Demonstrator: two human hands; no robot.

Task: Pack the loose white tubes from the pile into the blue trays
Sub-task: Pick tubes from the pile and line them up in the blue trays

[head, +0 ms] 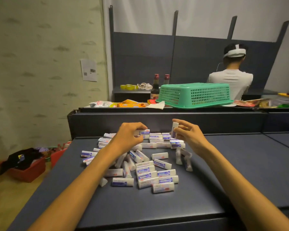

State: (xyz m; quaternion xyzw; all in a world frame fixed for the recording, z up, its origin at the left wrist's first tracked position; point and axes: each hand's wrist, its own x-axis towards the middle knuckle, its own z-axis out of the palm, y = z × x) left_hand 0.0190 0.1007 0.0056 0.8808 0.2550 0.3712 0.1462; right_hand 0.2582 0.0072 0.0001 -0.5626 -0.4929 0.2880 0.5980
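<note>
two bare forearms reach in from the near edge over the dark blue-grey flat tabletop point(240, 164). left hand point(127, 139) curls its fingers point(137, 126) round one small white cylindrical tube with a blue printed label point(144, 132), held lying sideways. right hand point(188, 135) pinches another white tube point(174, 129) upright between thumb and fingertips point(182, 125). below and between both sets of fingers lies the loose pile of white tubes point(147, 167), some in rows, some jumbled. they look light, stiff and smooth, so best pinched across the middle. no blue trays are visible.
</note>
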